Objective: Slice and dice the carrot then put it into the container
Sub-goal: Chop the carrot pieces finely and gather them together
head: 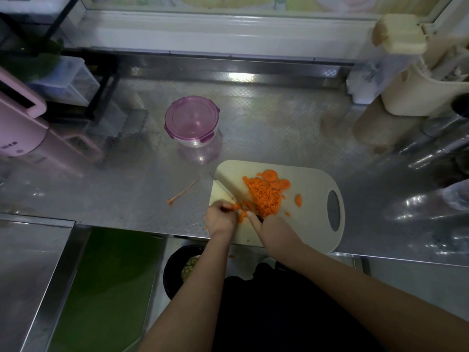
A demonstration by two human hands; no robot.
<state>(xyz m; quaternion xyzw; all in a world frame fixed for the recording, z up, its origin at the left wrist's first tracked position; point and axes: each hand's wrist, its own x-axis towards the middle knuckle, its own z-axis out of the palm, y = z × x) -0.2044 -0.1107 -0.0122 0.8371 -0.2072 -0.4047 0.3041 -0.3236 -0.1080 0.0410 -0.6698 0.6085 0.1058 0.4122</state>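
While dicing is judged under way, head view – axis: the knife is laid from near right to far left.
Relation: uncut pieces lie just left of the blade, at the left hand.
Left hand: curled onto the pieces.
Right hand: clamped on the handle.
Carrot: orange dice heaped on the board, slices beyond.
Container: lidded – well apart, far left.

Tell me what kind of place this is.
Probably a home kitchen: a steel counter, a cutting board where a knife is dicing carrot, and a lidded food container plus a pink appliance nearby.
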